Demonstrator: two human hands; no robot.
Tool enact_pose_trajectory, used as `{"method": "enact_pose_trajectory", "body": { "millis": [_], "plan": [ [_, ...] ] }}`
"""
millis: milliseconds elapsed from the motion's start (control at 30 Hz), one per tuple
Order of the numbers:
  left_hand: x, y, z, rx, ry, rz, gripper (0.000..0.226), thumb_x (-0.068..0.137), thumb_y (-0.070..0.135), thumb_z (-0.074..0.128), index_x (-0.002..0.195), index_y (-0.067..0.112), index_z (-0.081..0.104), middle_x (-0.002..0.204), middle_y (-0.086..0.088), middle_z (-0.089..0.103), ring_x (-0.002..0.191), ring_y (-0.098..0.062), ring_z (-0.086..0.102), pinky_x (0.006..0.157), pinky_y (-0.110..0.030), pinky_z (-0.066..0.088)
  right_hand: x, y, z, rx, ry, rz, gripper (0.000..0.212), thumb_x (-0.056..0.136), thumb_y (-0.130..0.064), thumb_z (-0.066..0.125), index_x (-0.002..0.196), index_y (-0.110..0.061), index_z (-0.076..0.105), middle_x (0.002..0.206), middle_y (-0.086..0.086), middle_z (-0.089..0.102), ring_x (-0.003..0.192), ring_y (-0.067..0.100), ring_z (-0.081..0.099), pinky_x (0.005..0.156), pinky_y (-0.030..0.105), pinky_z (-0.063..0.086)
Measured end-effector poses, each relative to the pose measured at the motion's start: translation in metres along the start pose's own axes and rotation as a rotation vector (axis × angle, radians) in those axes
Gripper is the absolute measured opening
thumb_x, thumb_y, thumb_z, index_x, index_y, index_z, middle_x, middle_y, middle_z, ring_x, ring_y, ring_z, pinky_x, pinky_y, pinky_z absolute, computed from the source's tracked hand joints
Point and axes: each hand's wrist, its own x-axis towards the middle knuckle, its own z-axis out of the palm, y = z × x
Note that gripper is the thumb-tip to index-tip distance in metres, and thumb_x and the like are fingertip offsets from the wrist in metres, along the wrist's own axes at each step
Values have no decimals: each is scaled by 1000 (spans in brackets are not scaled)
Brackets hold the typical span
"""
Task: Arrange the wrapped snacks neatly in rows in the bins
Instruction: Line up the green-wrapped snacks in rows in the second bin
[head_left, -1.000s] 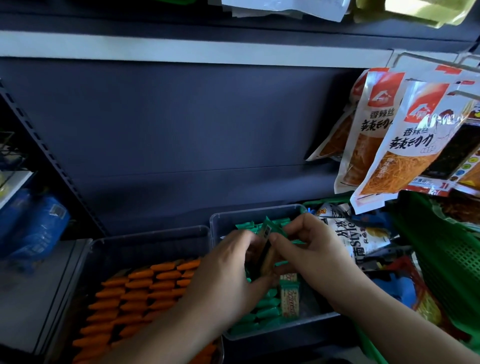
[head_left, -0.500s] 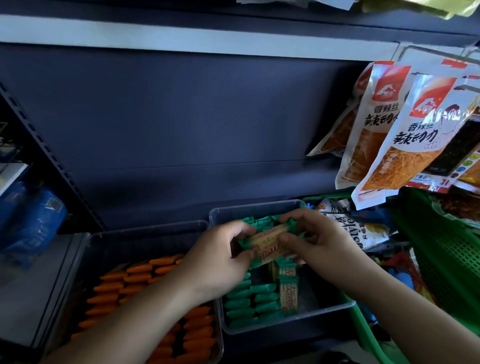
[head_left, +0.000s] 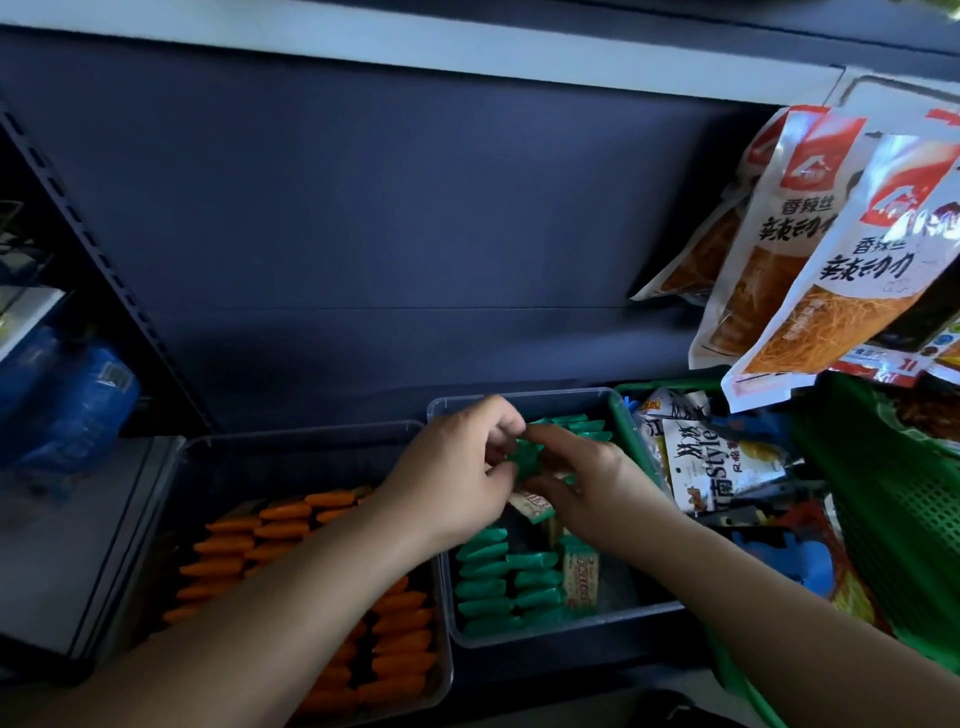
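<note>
Half a second ago we held the green-wrapped snack packet (head_left: 523, 458) flat. Now it is turned on edge, pinched between the fingers of our left hand (head_left: 457, 467) and right hand (head_left: 587, 480) over the back of the clear plastic bin (head_left: 571, 630), likely ready for the rear row.

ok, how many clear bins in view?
2. The left clear bin holds orange-wrapped snacks; the right clear bin, beside it, holds green-wrapped snacks, some gripped by the left hand and right hand. More may sit outside the view.
</note>
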Motion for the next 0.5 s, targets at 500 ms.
{"method": "enact_pose_trajectory", "body": {
  "millis": [500],
  "plan": [
    [9, -68, 0, 175, -148, -207, 35, 91, 22, 72, 125, 24, 66, 109, 8, 67, 96, -10, 66, 89, -29, 56, 32, 79, 70, -134, -604, 291, 26, 91, -29, 66, 116, -28, 60, 123, -1, 64, 114, 20, 63, 99, 35, 53]
  ]
}}
